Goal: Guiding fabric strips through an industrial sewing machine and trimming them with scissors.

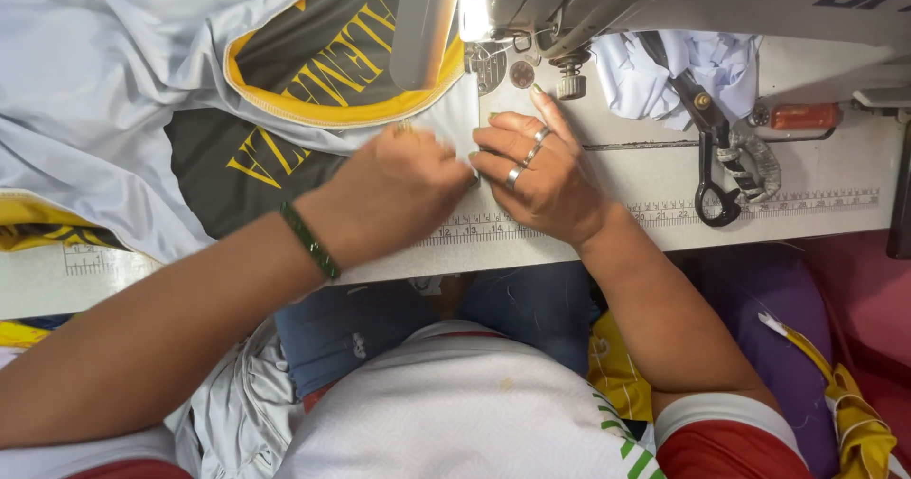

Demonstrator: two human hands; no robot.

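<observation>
A light grey sports shirt [104,71] with a dark panel, yellow lettering and a yellow-trimmed neckline lies over the left of a white sewing table [664,171]. My left hand [394,190], with a green band on the wrist, is blurred and pinches the shirt's edge just left of the needle area. My right hand [536,171], with rings on two fingers, presses the same fabric edge flat beside the presser foot. The sewing machine [607,0] head hangs over both hands.
Black-handled scissors [712,161] lie on the table at the right, beside bunched white cloth [693,66] and an orange tool [805,116]. A printed ruler runs along the table's front edge. More fabric, purple and yellow, sits at my lap and to the right.
</observation>
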